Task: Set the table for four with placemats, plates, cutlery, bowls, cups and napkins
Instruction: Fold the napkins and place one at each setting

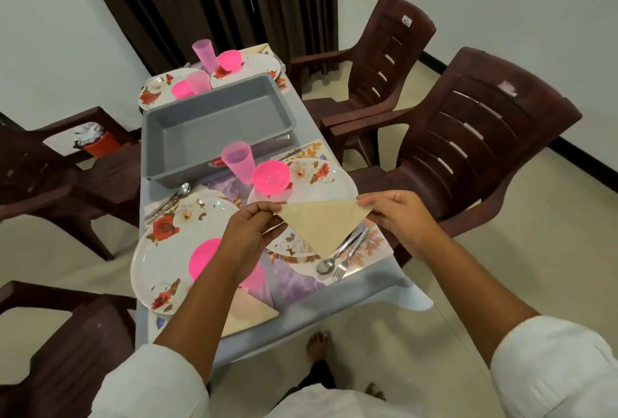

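Observation:
A beige napkin (322, 225) folded into a triangle hangs point-down above the near right plate (334, 183). My left hand (249, 233) pinches its left corner and my right hand (398, 217) pinches its right corner. A pink bowl (271, 178) and a pink cup (238, 161) stand by that plate, and a spoon (329, 258) and fork (346, 263) lie on its floral placemat (374, 243). The near left plate (160, 250) holds a pink bowl (204, 258) partly hidden by my left arm. Another folded napkin (249, 312) lies beside it.
An empty grey tray (217, 130) sits mid-table. Two far settings have plates (152, 91), pink bowls (229, 59) and pink cups (204, 53). Brown plastic chairs (468, 136) stand on both sides of the table. A red bin (98, 145) is at the left.

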